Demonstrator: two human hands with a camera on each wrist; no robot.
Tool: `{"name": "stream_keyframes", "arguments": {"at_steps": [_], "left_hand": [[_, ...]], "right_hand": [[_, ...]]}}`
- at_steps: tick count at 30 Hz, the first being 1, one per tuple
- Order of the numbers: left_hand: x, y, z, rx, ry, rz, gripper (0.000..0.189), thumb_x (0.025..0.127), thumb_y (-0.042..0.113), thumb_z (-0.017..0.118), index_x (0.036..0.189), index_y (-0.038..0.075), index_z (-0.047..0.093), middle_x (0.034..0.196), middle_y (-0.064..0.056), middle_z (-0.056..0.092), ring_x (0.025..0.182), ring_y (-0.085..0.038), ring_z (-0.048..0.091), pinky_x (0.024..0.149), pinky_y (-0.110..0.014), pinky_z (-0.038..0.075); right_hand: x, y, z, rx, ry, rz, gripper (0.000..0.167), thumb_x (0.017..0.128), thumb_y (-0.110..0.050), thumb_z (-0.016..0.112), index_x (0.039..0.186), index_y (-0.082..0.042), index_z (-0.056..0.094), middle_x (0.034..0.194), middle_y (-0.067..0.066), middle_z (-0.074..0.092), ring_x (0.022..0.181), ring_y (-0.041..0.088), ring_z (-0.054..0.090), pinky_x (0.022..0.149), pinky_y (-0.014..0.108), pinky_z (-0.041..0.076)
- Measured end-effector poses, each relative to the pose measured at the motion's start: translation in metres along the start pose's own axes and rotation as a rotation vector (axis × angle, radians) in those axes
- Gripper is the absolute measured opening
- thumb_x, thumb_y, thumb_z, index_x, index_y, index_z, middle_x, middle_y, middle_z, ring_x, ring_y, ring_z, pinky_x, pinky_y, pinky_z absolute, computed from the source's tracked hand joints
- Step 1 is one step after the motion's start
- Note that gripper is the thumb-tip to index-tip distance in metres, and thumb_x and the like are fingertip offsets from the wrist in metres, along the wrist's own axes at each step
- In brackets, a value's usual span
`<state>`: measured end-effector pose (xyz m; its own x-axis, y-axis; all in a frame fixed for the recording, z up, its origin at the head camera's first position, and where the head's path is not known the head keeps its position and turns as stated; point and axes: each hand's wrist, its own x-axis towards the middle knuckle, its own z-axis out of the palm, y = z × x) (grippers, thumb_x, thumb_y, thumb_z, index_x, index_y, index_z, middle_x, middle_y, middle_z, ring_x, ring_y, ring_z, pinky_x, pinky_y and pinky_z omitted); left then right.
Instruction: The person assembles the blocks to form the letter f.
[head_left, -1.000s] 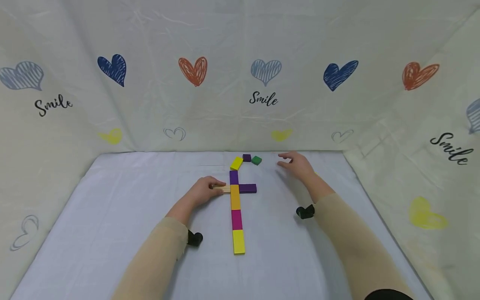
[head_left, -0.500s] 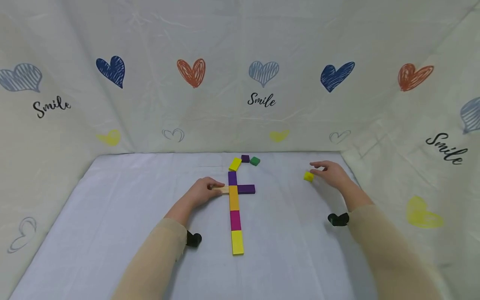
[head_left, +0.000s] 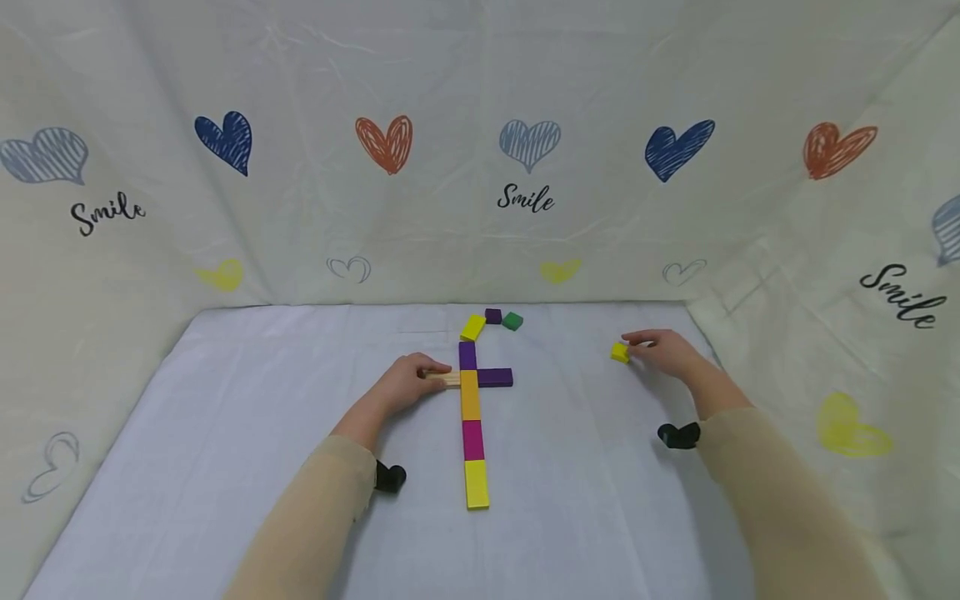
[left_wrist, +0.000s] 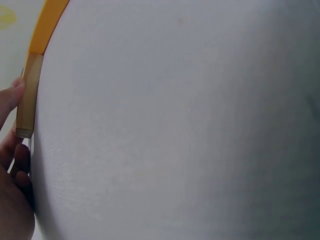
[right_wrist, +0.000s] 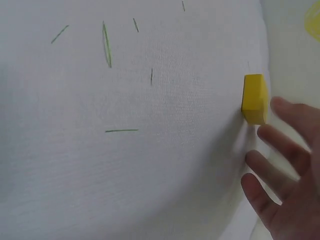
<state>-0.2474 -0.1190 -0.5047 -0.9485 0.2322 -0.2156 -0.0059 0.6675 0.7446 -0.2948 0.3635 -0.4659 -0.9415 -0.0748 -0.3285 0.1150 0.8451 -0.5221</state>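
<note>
In the head view my left hand (head_left: 405,382) pinches a plain wooden block (head_left: 450,379), whose inner end meets an orange block (head_left: 469,396). The left wrist view shows the fingers (left_wrist: 10,100) along the wooden block (left_wrist: 30,95), end to end with the orange one (left_wrist: 47,25). Above the orange block lies a purple block (head_left: 468,356); another purple block (head_left: 495,377) sticks out to its right. Below come a magenta block (head_left: 473,440) and a yellow block (head_left: 476,485). My right hand (head_left: 663,352) is beside a small yellow block (head_left: 619,352), its fingers spread (right_wrist: 282,145).
At the top of the row sit a tilted yellow block (head_left: 473,327), a dark purple block (head_left: 493,317) and a green block (head_left: 513,322). A white cloth (head_left: 225,467) covers the table, and a printed curtain (head_left: 450,242) stands behind.
My right hand has moved right, away from the green block, to the small yellow block, which the hand and arm hid at first. My left hand stays on the wooden block.
</note>
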Motion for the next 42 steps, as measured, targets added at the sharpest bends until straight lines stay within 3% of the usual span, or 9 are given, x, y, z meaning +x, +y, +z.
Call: {"name": "stream_keyframes", "arguments": {"at_steps": [12, 19, 26, 32, 42], "left_hand": [[0.0, 0.002, 0.001, 0.016, -0.001, -0.005, 0.028, 0.092, 0.031, 0.071, 0.12, 0.03, 0.073, 0.119, 0.0, 0.062, 0.106, -0.022, 0.052, 0.097, -0.041, 0.046], [0.001, 0.001, 0.002, 0.015, 0.007, -0.01, 0.027, 0.092, 0.032, 0.071, 0.119, 0.031, 0.073, 0.12, 0.001, 0.062, 0.107, -0.023, 0.052, 0.098, -0.041, 0.046], [0.0, 0.001, 0.002, 0.014, 0.008, -0.012, 0.028, 0.092, 0.031, 0.071, 0.12, 0.031, 0.073, 0.12, 0.001, 0.062, 0.106, -0.022, 0.051, 0.097, -0.041, 0.046], [-0.001, 0.003, 0.001, 0.014, 0.005, -0.011, 0.028, 0.092, 0.03, 0.072, 0.12, 0.029, 0.073, 0.118, 0.0, 0.062, 0.106, -0.022, 0.051, 0.096, -0.04, 0.047], [-0.003, 0.004, 0.0, 0.012, 0.01, -0.008, 0.029, 0.092, 0.029, 0.072, 0.121, 0.029, 0.073, 0.118, 0.001, 0.062, 0.107, -0.022, 0.051, 0.097, -0.04, 0.047]], "right_hand": [[0.001, -0.011, 0.007, -0.074, -0.02, -0.028, 0.042, 0.101, -0.018, 0.054, 0.142, -0.009, 0.055, 0.142, 0.024, 0.046, 0.119, 0.041, 0.046, 0.099, 0.055, 0.043], [-0.001, -0.015, 0.005, -0.068, -0.024, -0.047, 0.046, 0.098, -0.015, 0.059, 0.142, -0.003, 0.052, 0.13, 0.025, 0.051, 0.11, 0.037, 0.051, 0.09, 0.048, 0.047], [-0.006, -0.013, 0.004, -0.001, -0.017, -0.01, 0.043, 0.099, -0.017, 0.058, 0.14, -0.006, 0.053, 0.135, 0.025, 0.047, 0.11, 0.036, 0.052, 0.092, 0.048, 0.047], [-0.008, -0.011, 0.003, 0.055, 0.001, 0.012, 0.039, 0.102, -0.017, 0.055, 0.139, -0.004, 0.055, 0.132, 0.024, 0.053, 0.102, 0.031, 0.056, 0.088, 0.04, 0.049], [0.003, -0.015, 0.015, 0.235, 0.052, 0.051, 0.043, 0.1, -0.021, 0.06, 0.139, -0.005, 0.056, 0.131, 0.021, 0.058, 0.1, 0.024, 0.058, 0.08, 0.03, 0.051]]}}
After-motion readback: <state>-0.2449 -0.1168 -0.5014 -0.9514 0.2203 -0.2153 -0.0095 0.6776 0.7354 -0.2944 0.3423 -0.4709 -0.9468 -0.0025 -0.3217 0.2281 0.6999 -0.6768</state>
